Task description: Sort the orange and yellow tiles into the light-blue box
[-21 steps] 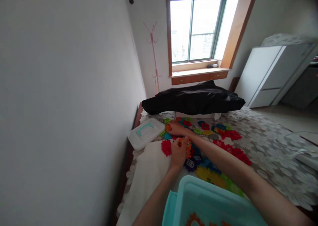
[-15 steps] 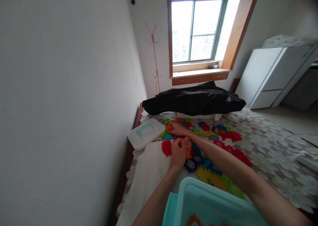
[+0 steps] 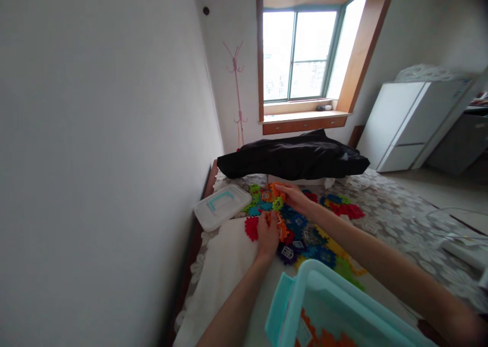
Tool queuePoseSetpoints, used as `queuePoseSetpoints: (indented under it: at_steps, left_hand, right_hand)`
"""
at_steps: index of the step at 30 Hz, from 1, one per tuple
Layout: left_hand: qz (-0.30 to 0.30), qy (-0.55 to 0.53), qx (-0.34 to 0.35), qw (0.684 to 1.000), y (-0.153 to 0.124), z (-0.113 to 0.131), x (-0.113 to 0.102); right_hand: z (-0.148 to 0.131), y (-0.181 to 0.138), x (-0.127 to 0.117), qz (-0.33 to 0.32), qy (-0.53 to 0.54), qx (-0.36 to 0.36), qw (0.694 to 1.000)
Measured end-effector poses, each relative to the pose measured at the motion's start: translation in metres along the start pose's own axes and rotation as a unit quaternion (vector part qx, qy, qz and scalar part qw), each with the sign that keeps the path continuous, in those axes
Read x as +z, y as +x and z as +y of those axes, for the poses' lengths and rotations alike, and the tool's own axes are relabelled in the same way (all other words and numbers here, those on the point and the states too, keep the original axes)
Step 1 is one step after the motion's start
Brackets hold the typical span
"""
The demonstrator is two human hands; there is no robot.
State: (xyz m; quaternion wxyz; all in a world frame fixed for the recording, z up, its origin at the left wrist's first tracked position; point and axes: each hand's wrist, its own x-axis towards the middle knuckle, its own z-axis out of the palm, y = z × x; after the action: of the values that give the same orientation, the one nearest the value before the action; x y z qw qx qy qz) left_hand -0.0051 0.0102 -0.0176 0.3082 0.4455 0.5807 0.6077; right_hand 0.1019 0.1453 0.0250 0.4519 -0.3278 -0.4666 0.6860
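Note:
My left hand (image 3: 268, 233) is closed around orange plastic toy gears (image 3: 282, 229), which stick out past its fingers on the right. A red toy gear (image 3: 251, 228) lies against its other side. Just beyond, my right hand (image 3: 298, 198) pinches another orange gear (image 3: 275, 189) between thumb and fingers. Beneath that hand sits a small lime-green gear (image 3: 277, 203). Blue gears (image 3: 293, 220) and purple gears with white window pieces (image 3: 287, 254) spread to the right of my left hand. A teal tub (image 3: 316, 276) with orange gears (image 3: 324, 337) inside is close to me.
A white lid (image 3: 223, 207) lies left of the gears, beside the wall (image 3: 114, 158). Red gears (image 3: 346, 209) and yellow gears (image 3: 335, 245) are scattered rightward on the floral bed cover (image 3: 396, 199). A black cover (image 3: 293, 156) crosses the far end.
My right hand has moved to the right, away from the lid, with an orange gear. The left hand has stayed near the red gear. The view has shifted slightly, showing more of the tub's inside.

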Motion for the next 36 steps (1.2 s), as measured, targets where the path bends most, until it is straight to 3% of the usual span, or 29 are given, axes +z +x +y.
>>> queuePoseSetpoints:
  at_steps: [5,12,18,24,30,36]
  left_hand:
    - [-0.024,0.0,0.022,0.999,-0.004,0.005,-0.002]
    - [-0.064,0.052,0.056,0.995,-0.007,0.022,-0.007]
    - [-0.046,0.074,0.066,0.994,-0.007,0.023,-0.007]
    - [-0.033,0.103,0.07,0.992,-0.003,0.016,-0.006]
    - [-0.003,0.111,0.059,0.992,0.0,0.017,-0.007]
    - [-0.008,0.121,0.064,0.991,0.0,0.018,-0.008]
  right_hand:
    - [-0.003,-0.032,-0.014,0.051,0.06,-0.013,0.997]
    - [0.016,-0.053,-0.012,0.103,0.1,-0.054,0.988]
    - [0.033,-0.06,-0.028,0.174,0.191,-0.064,0.964]
    - [0.045,-0.066,-0.034,0.166,0.231,-0.039,0.958]
    - [0.049,-0.071,-0.027,0.165,0.155,-0.084,0.97]
    - [0.047,-0.076,-0.021,0.157,0.158,-0.081,0.971]
